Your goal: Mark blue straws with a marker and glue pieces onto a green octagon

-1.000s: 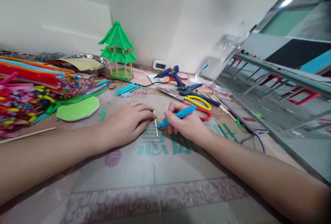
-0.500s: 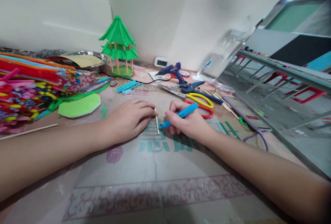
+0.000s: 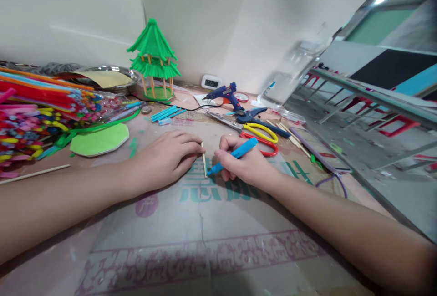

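Note:
A short thin wooden stick (image 3: 205,164) lies on the printed sheet. My left hand (image 3: 170,154) is closed at the fingertips on its far part, which the fingers partly hide. My right hand (image 3: 239,161) grips a blue marker (image 3: 243,149) like a pen, fingers curled around the barrel. The marker's tip touches or almost touches the stick near its near end; I cannot tell which. Just beyond my right hand lie scissors (image 3: 261,132) with yellow and red handles.
A green-roofed pagoda model (image 3: 153,43) stands at the back left, beside bundled pipe cleaners (image 3: 37,109). Behind the scissors are blue pliers (image 3: 252,114), a glue gun (image 3: 223,92) and a small digital clock (image 3: 210,81). A green octagonal piece (image 3: 100,140) lies left, a phone (image 3: 319,150) right.
The marker tip has shifted slightly toward the stick's near end. My left hand keeps its hold on the stick. The whole view has moved a little.

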{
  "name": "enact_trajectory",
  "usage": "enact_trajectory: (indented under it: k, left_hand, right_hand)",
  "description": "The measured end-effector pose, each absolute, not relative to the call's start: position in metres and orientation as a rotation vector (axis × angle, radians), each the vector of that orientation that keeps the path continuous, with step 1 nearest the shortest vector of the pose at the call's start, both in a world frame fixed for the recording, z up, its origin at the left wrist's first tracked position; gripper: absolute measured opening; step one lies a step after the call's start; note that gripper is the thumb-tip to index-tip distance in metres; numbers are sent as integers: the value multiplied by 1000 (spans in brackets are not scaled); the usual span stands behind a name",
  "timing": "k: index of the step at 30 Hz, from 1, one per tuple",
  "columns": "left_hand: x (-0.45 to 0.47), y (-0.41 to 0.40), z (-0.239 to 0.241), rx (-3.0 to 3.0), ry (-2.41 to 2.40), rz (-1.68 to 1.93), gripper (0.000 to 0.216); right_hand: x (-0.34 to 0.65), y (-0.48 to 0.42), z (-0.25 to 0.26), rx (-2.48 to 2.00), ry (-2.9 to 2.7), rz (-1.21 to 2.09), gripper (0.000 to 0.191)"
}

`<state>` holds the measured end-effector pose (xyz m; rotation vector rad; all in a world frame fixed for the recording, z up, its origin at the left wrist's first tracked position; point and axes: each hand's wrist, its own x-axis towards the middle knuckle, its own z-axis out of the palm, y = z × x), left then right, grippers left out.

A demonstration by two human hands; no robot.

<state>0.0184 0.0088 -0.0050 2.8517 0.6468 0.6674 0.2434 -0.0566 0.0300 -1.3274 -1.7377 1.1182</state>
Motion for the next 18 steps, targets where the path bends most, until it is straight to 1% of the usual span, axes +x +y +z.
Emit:
enact_trajectory:
  k: [10, 14, 18]
  left_hand:
    - [18, 10, -11, 2795, 685, 726, 33]
    - [18, 11, -11, 2787, 670, 702, 35]
    - [18, 11, -11, 2791, 668, 694, 34]
  right_hand:
    - [248, -55, 22, -1230, -1724, 1255, 30]
    - [248, -55, 26, -1163, -1660, 1129, 30]
    - [248, -52, 30, -1115, -1622, 1042, 39]
